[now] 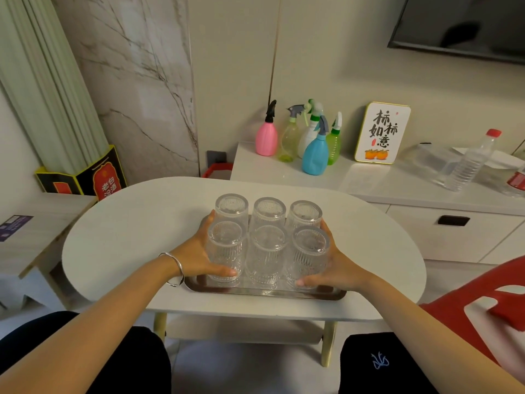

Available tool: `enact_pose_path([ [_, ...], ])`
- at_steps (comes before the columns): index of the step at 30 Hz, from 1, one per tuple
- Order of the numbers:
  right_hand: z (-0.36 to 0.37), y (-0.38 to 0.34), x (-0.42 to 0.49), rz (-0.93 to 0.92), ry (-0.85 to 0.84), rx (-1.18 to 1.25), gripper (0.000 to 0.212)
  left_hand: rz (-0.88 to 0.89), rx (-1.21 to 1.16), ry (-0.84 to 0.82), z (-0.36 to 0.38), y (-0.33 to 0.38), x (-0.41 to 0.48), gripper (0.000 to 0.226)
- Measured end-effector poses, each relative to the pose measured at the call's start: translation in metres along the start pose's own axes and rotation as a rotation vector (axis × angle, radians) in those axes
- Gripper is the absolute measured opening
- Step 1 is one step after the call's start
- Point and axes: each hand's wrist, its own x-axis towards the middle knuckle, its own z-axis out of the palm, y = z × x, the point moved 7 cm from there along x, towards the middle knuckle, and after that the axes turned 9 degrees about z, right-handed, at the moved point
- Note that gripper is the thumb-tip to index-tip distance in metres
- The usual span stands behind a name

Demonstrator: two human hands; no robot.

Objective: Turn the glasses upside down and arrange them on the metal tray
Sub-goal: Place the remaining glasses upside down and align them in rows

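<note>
now all six glasses [267, 245] stand upside down on the metal tray [264, 292]; your left hand [196, 257] and right hand [341, 268] press their outer sides with fingers stretched out straight

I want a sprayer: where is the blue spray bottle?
In the head view, the blue spray bottle stands on the white counter behind the table, right of the pink bottle.

My tabletop [127, 240] is white and oval. Ahead: marble wall panel [136, 81]. To my right: white cabinet [412, 237] carrying spray bottles [315, 152] and a framed sign [382, 132]; a dark screen [460, 24] hangs above.
</note>
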Motion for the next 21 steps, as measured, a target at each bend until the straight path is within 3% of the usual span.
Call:
enact_pose_path([
  [7,-0.002,-0.001,0.001,0.002,-0.003,-0.066,0.123,0.004,0.004,-0.005,-0.002,0.003,0.0,0.139],
  [17,-0.013,-0.001,-0.005,0.07,0.059,-0.061,0.141,-0.011,-0.058,0.002,-0.012,0.016,-0.002,0.145],
  [21,-0.027,-0.039,-0.012,-0.082,0.184,-0.333,0.13,0.143,0.139,0.135,-0.035,0.064,0.005,0.131],
])
